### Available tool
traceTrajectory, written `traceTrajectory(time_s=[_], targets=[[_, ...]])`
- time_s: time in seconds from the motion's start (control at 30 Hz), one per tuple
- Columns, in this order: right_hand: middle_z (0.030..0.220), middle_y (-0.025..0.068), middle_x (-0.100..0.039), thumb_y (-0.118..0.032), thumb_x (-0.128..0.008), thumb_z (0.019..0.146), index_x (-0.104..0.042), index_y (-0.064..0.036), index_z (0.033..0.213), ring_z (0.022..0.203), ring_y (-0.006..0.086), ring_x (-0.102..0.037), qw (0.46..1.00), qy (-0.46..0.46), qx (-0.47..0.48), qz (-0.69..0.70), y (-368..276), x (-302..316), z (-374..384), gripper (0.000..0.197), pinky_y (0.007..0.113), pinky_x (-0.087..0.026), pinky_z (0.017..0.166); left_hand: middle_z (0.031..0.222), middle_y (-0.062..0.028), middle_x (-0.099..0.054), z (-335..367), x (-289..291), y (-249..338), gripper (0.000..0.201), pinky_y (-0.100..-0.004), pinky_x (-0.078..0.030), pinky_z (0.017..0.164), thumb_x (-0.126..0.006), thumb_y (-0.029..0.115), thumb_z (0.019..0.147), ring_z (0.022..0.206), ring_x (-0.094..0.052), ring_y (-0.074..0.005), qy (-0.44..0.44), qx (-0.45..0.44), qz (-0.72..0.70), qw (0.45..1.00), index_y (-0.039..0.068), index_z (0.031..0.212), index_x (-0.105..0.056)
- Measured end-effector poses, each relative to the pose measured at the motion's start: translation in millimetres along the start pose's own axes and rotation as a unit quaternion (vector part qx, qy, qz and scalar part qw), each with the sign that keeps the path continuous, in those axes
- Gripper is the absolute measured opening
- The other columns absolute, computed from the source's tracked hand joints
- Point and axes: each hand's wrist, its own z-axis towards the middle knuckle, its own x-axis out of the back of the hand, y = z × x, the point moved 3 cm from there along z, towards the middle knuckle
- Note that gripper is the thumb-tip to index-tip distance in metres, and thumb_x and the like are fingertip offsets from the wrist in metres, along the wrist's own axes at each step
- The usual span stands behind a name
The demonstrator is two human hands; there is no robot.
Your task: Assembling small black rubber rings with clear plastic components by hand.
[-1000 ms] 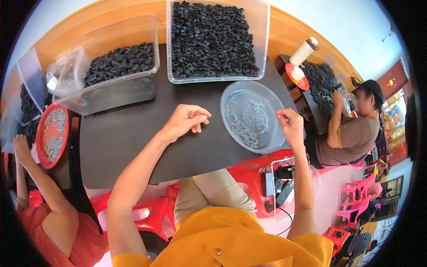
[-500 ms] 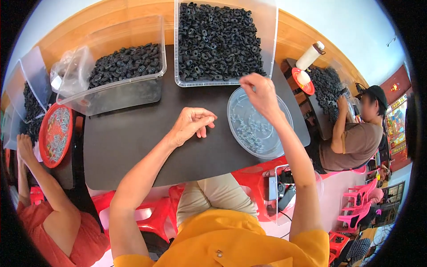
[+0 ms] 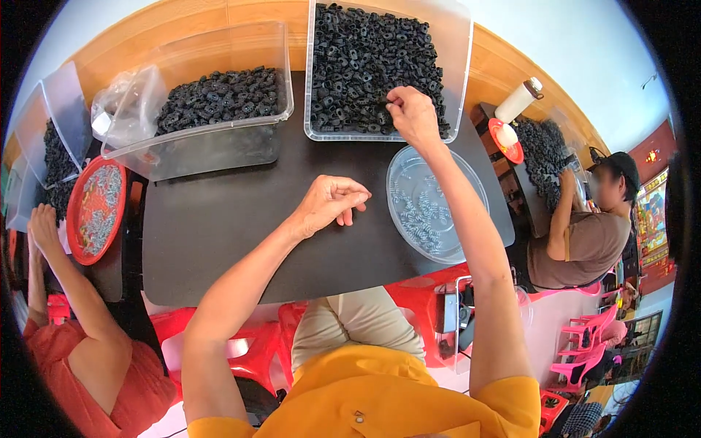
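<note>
While the right hand [image 3: 411, 115] reaches into the clear plastic bin [image 3: 458, 66] at the far edge of the table [image 3: 219, 233], its fingers are pinched narrow among the small black ring-shaped parts [image 3: 365, 66] piled there; whether a part sits in that grip cannot be told. Nearer the person, the left hand [image 3: 328, 204] rests on the dark table, fingers curled loosely with thumb and fingertips close together, and what it holds, if anything, is hidden. Just right of it lies a round clear lid [image 3: 409, 168] carrying small pale pieces. A second clear bin [image 3: 212, 139] of black parts stands to the left, beside a red tray [image 3: 77, 212].
</note>
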Motion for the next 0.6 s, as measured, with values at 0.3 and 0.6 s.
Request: traceTrajectory(time_s=[0.3,0.6], targets=[[0.085,0.0070,-0.063,-0.008,-0.061,0.082,-0.055,-0.0045,0.092,0.073,0.0135,-0.062,0.798,-0.226,-0.165,0.534,-31.9,37.0,-69.4,0.012,0.027,-0.052,0.066,0.079,-0.0083,-0.065,-2.5,4.7,3.2,0.029,-0.0178,-0.043,0.047,-0.056,0.025,0.086,0.052,-0.055,-0.0065,0.020,-0.006,-0.096,0.995,0.000,0.099,-0.063],[0.079,0.0151,-0.055,0.003,-0.056,0.075,-0.055,-0.0008,0.085,0.071,0.0343,-0.057,0.994,-0.035,0.059,0.082,-80.1,30.1,-155.3,0.011,0.039,-0.046,0.061,0.078,-0.0065,-0.064,-3.5,-9.3,1.8,0.029,-0.0197,-0.045,0.052,-0.062,0.028,0.084,0.057,-0.056,-0.0075,-0.005,0.025,-0.070,0.997,0.001,0.095,-0.062]])
